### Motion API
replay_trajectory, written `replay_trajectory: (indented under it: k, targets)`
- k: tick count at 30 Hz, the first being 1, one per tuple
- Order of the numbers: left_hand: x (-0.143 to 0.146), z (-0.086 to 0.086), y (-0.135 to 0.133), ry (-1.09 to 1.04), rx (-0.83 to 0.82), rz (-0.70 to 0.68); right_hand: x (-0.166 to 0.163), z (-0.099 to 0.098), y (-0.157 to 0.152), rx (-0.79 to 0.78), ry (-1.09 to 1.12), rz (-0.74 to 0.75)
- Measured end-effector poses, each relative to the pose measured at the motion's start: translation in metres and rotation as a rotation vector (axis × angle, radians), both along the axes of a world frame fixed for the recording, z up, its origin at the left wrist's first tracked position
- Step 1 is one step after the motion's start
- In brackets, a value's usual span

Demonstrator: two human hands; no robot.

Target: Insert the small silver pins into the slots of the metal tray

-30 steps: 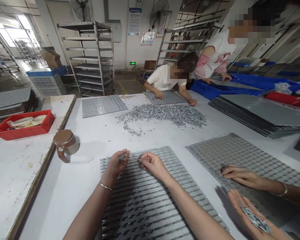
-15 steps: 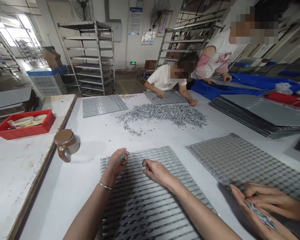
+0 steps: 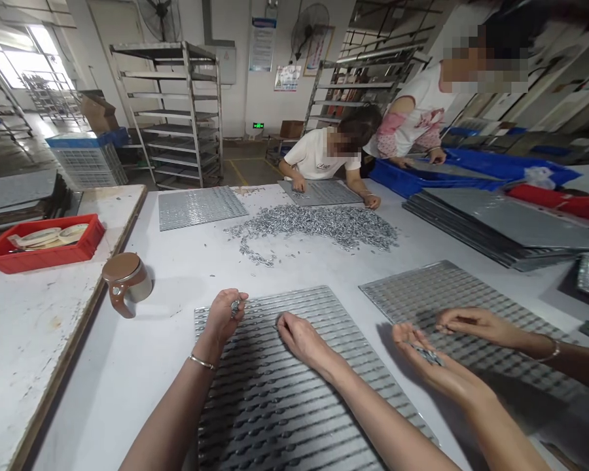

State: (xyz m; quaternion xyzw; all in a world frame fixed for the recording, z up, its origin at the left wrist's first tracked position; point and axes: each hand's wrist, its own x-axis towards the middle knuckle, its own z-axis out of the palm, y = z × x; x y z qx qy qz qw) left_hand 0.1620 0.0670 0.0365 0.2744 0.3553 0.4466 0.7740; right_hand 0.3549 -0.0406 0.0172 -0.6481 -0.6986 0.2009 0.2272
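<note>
My left hand (image 3: 226, 314) is curled around a clump of small silvery oval pieces (image 3: 235, 305), held over the far left corner of a grey metal tray (image 3: 319, 301). Rows of the same dark, pointed ovals line this tray. My right hand (image 3: 297, 333) is low over the tray's far half, fingertips pressed together and turned down at a row; whatever they pinch is hidden. Beyond the tray lies a wide heap of loose silvery oval pieces (image 3: 319, 224) on the white table (image 3: 177, 366).
At right, a co-worker's hands (image 3: 451, 379) hold similar pieces over another tray (image 3: 442, 278). Two people work at the far side. A brown lidded mug (image 3: 140, 281) and red bin (image 3: 53, 258) stand left. Stacked grey trays (image 3: 500, 216) and a blue crate (image 3: 392, 180) are at right.
The view has shifted slightly. My hands stay nearly in place, the right fingers moving a little along the tray. The co-worker's hands at right have moved apart and farther over their tray.
</note>
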Motion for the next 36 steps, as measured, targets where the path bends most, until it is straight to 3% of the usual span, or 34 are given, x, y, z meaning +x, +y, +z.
replay_trajectory:
  k: [7, 18, 22, 27, 32, 36]
  targets:
    - [-0.001, -0.002, 0.003, 0.025, -0.010, -0.038, -0.011, 0.003, 0.022, -0.081, 0.152, 0.013]
    - [0.001, 0.001, -0.004, 0.043, 0.024, -0.187, -0.013, 0.007, 0.028, -0.057, -0.015, 0.048]
    - [0.003, 0.005, -0.010, 0.085, 0.046, -0.367, -0.012, 0.012, 0.020, 0.012, 0.265, -0.110]
    - [0.007, 0.003, -0.017, 0.169, 0.106, -0.478, -0.021, 0.028, 0.006, -0.084, 0.725, -0.176]
    - [0.010, 0.005, -0.021, 0.235, 0.126, -0.486, -0.023, 0.029, 0.006, -0.103, 0.796, -0.208]
    - [0.010, 0.006, -0.019, 0.239, 0.054, -0.378, -0.013, 0.014, 0.008, -0.117, 0.648, -0.207]
